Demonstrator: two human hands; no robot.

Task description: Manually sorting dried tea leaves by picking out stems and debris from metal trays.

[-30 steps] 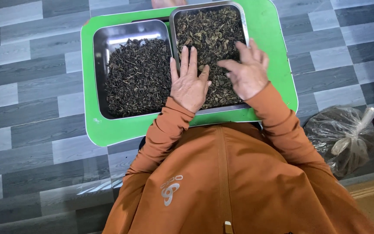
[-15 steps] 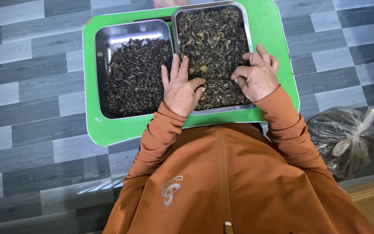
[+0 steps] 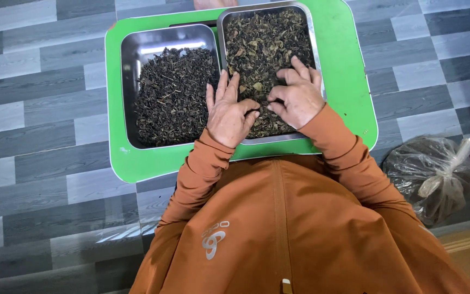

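Two steel trays lie side by side on a green board (image 3: 344,65). The left tray (image 3: 129,81) holds dark, fine dried leaves (image 3: 172,92). The right tray (image 3: 315,49) holds coarser, mixed brown and pale dried leaves (image 3: 265,38). Both my hands are in the near end of the right tray, close together. My left hand (image 3: 229,111) rests flat on the leaves at the tray's left rim, fingers apart and thumb bent inward. My right hand (image 3: 299,98) has its fingers curled toward the left hand, pinching into the leaves. My orange sleeves cover both arms.
The board sits on a grey plank-patterned floor (image 3: 39,120). A tied clear plastic bag (image 3: 433,174) with dark contents lies on the floor at my right. A bit of someone's skin (image 3: 213,3) shows at the top edge beyond the board.
Both hands have drawn together toward the middle of the right tray's near end. The right hand's fingers have curled in, and the left hand has slid slightly toward me.
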